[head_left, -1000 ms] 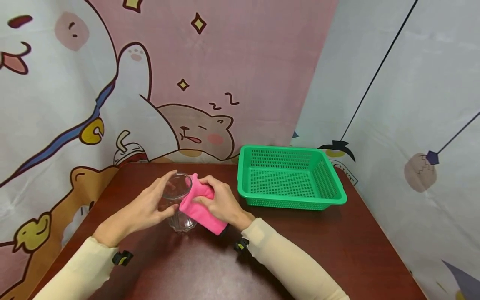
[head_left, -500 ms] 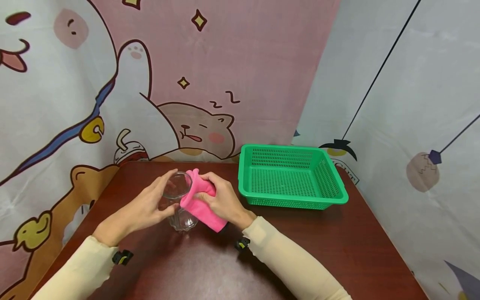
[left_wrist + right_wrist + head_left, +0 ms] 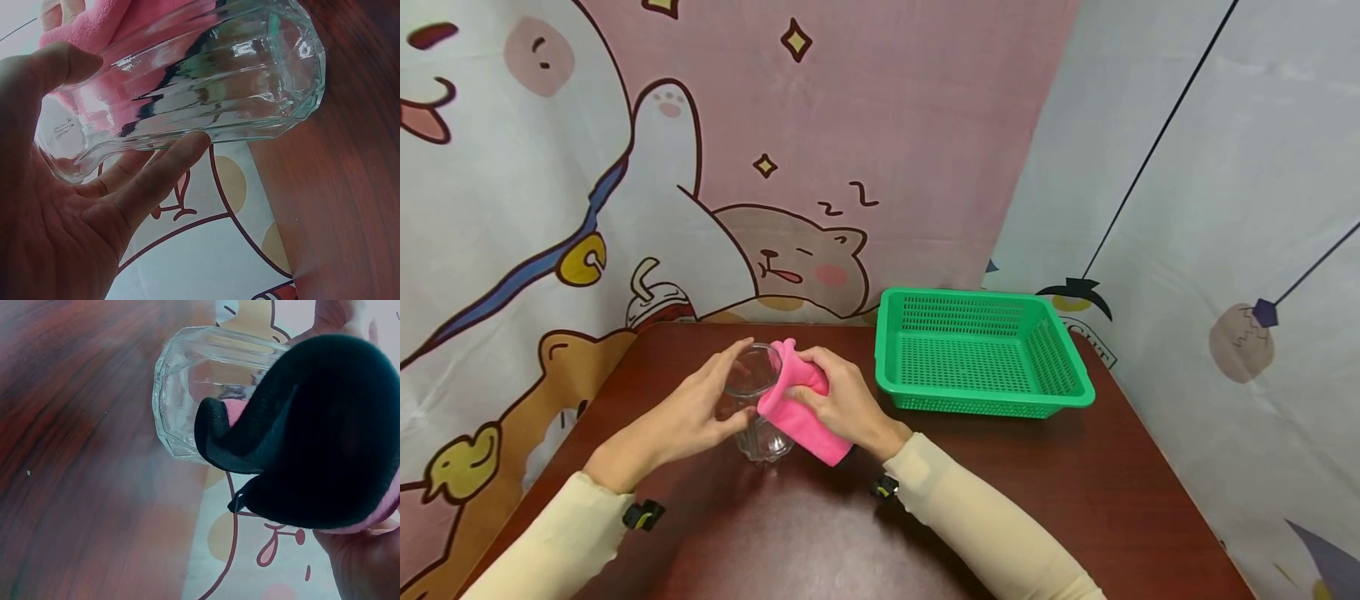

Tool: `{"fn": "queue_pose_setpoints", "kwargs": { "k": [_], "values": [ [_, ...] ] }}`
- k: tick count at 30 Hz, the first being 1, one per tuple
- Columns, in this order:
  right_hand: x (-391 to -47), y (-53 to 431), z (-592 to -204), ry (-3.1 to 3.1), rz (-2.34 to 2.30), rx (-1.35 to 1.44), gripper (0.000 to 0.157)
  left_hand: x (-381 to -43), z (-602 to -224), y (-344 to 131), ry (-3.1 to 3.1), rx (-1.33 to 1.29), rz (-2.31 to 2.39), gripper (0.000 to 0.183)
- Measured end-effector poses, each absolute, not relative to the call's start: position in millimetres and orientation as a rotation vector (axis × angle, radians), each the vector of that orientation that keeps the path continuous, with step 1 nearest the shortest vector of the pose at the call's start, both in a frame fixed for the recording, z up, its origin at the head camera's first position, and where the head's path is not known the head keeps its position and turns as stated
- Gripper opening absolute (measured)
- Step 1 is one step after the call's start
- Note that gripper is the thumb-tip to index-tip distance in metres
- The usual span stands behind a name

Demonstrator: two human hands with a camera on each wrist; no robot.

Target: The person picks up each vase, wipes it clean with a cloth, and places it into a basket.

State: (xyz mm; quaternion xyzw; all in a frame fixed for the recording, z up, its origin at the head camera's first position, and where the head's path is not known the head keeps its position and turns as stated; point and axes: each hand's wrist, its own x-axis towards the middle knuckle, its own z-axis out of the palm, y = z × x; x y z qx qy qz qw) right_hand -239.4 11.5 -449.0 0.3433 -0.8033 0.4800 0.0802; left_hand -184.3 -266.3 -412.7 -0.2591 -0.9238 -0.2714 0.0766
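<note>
A clear glass jar (image 3: 766, 438) with a round mouth and faceted sides stands upright at the left middle of the table. My left hand (image 3: 696, 417) holds it from the left near the top, thumb on the near side and fingers round the far side. Against the jar's right side lies a folded pink plush cloth (image 3: 808, 429). My right hand (image 3: 847, 406) grips this cloth, its thumb in front and its fingers behind. In the right wrist view the cloth's black underside (image 3: 325, 425) bulges open like a loop and covers part of the jar.
A green plastic basket (image 3: 985, 400) with slotted walls sits at the back right of the dark reddish wooden table (image 3: 1030, 483). Cartoon-printed cloth walls (image 3: 925, 150) rise behind the table and along both sides. Small black devices (image 3: 643, 515) are strapped to both wrists.
Within the last second the pink cloth and my right hand have shifted slightly upward along the jar. My left hand and the jar keep their place.
</note>
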Motion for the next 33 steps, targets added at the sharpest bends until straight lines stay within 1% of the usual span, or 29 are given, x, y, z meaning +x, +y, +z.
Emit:
{"fn": "queue_pose_setpoints", "kwargs": {
  "k": [10,19,26,33],
  "values": [
    [-240.3,11.5,-450.4,-2.417,1.414,1.039,0.047,-185.7,-413.3,-265.1,-2.800,-0.755,-0.802,0.107],
    [-240.2,9.4,-452.3,-2.420,1.383,1.048,0.043,-184.4,-411.0,-266.1,-2.797,-0.755,-0.807,0.107],
    [-240.1,8.3,-458.9,-2.471,1.224,1.110,0.039,-185.1,-411.4,-265.5,-2.749,-0.777,-0.793,0.103],
    [-242.3,9.7,-461.3,-2.516,1.121,1.167,0.040,-185.5,-412.7,-264.7,-2.770,-0.776,-0.842,0.105]
  ]
}}
